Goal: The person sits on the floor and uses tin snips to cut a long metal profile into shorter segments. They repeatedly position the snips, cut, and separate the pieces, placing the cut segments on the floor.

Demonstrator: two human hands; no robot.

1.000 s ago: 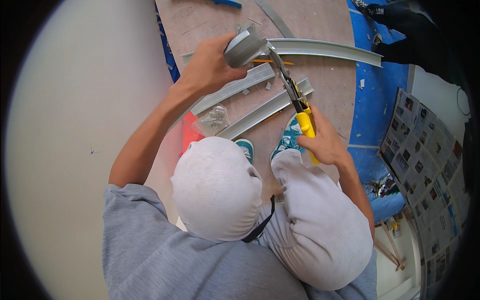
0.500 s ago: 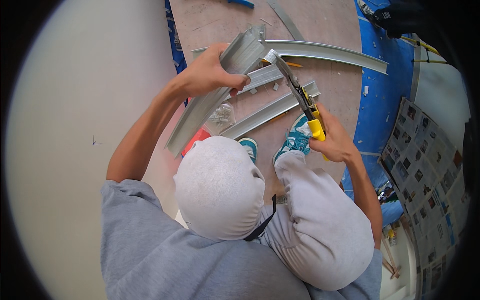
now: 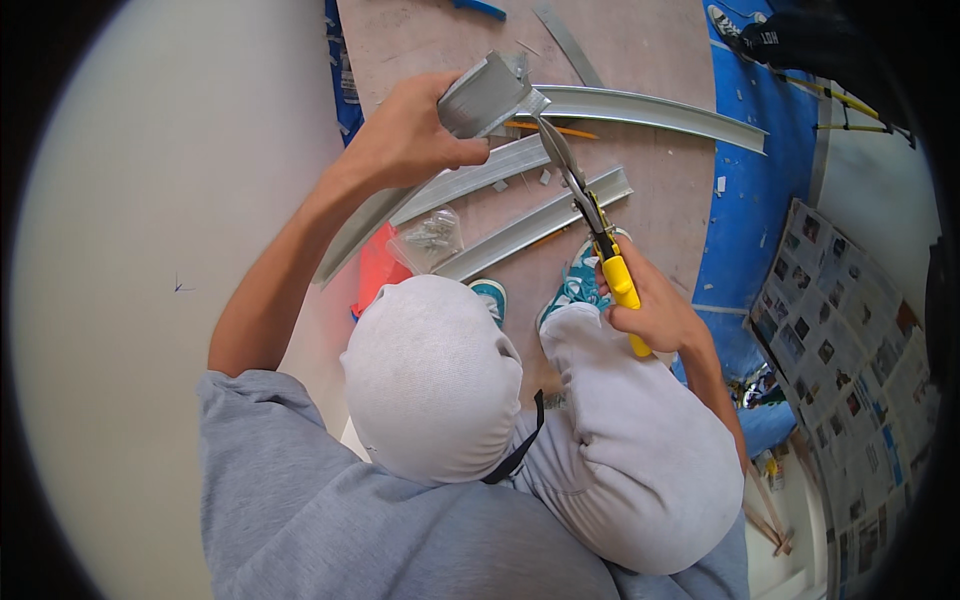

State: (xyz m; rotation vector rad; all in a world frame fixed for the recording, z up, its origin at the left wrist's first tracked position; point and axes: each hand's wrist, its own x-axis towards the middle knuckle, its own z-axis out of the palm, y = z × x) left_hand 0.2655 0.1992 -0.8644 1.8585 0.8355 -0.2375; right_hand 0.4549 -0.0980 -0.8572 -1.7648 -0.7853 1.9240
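My left hand is wrapped round a galvanised metal channel, raised at a slant with its end up. The channel's lower length runs behind my wrist toward the wall. A small bright flap sticks out at that end's right edge. Closed on the yellow handles of a pair of tin snips, my right hand is above my shoe. The snips' blades point up and left, their tip right by the flap; whether they touch it I cannot tell.
More metal channels lie on the board, with a flat strip and an orange pencil. A clear bag of small hardware lies beside a red object. Blue sheeting borders the right; another person's shoe stands there.
My left hand has turned the channel, so its end shows more squarely and its lower length sits further left. The snips have swung more upright, their handles moving slightly down.
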